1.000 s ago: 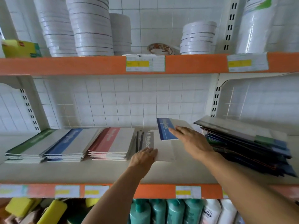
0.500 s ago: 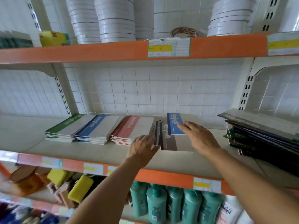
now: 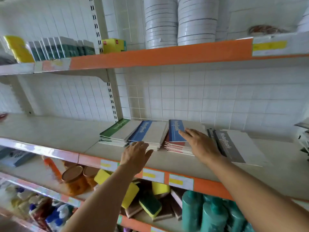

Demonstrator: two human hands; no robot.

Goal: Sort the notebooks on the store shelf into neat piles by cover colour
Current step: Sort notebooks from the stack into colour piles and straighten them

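1. Notebooks are the subject of the head view, the only view. A blue-banded notebook (image 3: 177,131) lies flat and askew on top of the red pile (image 3: 178,148), which sits on the middle shelf (image 3: 66,141) between the blue pile (image 3: 147,136) and the grey pile (image 3: 234,146); the green pile (image 3: 117,133) is furthest left.

2. The right hand (image 3: 199,144) rests flat on that blue notebook with fingers straight, pressing or sliding it and not curled round it. The left hand (image 3: 137,156) hovers spread at the front edge of the blue pile; whether it touches cannot be told, and it holds nothing.

3. Handling, as a judgement: each notebook looks thin, light and bendy, with a smooth cover likely to skid over its neighbours. It probably moves best when slid flat under the palm, or pinched at the front edge near the spine band. Piles may fan out if nudged.

4. Writing: "NoteBook" reads along the coloured band of the green, blue and grey covers. Yellow price labels (image 3: 181,181) on the orange shelf edge are too blurred to read.
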